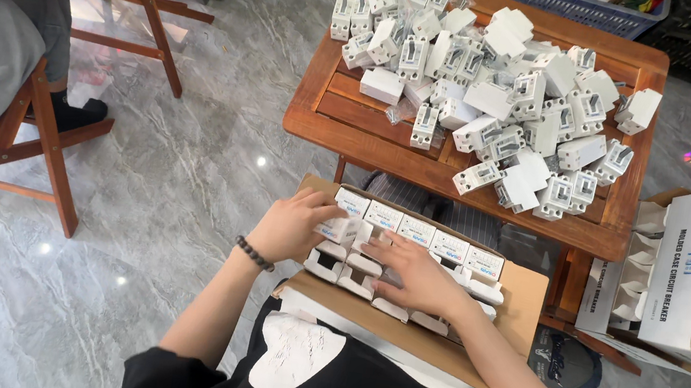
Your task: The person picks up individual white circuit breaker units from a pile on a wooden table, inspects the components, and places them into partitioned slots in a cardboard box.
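Head view | left hand (293, 227) grips a small white box (339, 228) at the left end of the carton (522, 295) on the lap | right hand (417, 275) lies flat, fingers spread, steadying packed rows | loose white breakers (490, 79) heaped on far wooden table (330, 114).

I see small white boxes (413, 231) packed in neat rows inside an open brown carton (522, 298). One row stands just beyond my fingers (334, 212), printed tops up; others lie under them, flaps open.
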